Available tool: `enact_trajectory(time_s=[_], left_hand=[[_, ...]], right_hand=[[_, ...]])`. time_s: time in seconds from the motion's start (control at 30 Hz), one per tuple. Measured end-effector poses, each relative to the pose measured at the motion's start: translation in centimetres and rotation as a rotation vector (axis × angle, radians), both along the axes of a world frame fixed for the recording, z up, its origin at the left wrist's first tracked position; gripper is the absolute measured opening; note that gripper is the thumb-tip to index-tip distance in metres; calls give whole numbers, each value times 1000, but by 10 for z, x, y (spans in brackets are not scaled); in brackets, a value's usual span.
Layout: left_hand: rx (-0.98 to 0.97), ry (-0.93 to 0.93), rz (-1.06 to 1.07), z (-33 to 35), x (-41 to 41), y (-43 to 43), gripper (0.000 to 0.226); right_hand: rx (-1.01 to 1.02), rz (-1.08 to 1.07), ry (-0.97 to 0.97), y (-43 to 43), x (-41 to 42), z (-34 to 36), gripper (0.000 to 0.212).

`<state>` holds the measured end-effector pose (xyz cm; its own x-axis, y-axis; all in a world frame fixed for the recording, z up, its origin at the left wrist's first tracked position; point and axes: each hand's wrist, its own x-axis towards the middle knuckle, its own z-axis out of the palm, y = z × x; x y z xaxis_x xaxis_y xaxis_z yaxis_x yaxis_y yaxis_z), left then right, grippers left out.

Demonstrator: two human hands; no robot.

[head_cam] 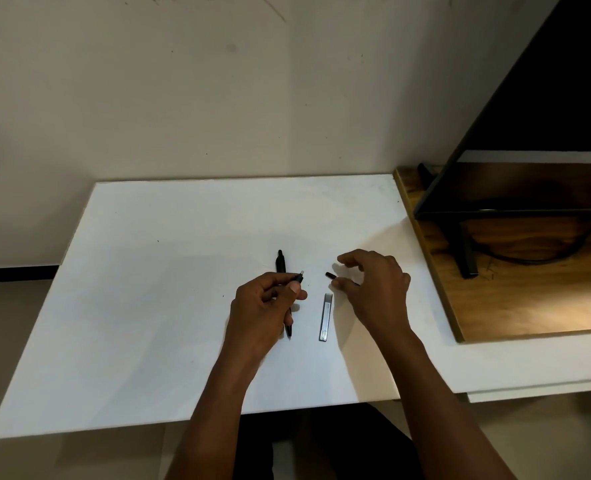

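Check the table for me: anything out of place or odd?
Only one thing: the mechanical pencil in the left hand has its white eraser end bare, and a small black cap sits apart by the thumb of the right hand. Nothing looks spilled or broken.

A black mechanical pencil (299, 278), white eraser end bared and pointing up to the right, sits slantwise in the left hand's (266, 306) grip. Its small black cap (330, 275) lies just by the right hand's (373, 289) thumb tip. A slim clear lead case (326, 317) lies flat between them.
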<state>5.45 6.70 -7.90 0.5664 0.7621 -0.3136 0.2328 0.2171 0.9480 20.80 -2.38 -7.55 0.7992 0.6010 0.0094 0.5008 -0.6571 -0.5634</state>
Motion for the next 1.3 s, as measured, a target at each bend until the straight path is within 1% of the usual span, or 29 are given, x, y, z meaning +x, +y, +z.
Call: enact_trajectory(time_s=[0.1,0.2,0.33,0.43,0.5,0.6,0.77,0.97,1.07,1.13,1.2,1.3], left_hand=[[16,8,0,0,0,0,12],[22,15,2,0,1,0,12],[39,28,-2,-1,1,-1,11],[58,39,-4,0,1,-2,11],[79,45,-15,0,0,-1,11],[101,44,-26,0,0,-1,11],[131,53,-52,1,-1,0,12],[87,-19,-130,5,-1,-1,13],[96,-28,-132,5,0,-1,13],[90,-19,-115,4,-1,1,11],[58,-20,-89,3,-2,3,10],[27,-21,-22,2,-3,5,10]], right_hand=[[-19,4,-21,0,-1,1,24],[-32,7,3,0,-3,0,24],[57,31,31,2,-3,4,21],[59,65,49,1,-3,7,15],[115,91,114,1,-2,9,12],[216,173,264,4,-3,14,11],[244,265,354,6,-8,17,5],[265,231,544,2,-5,19,7],[308,186,675,3,-6,19,8],[346,144,709,2,-5,19,9],[403,62,701,-1,1,20,10],[389,-8,509,-6,10,18,11]])
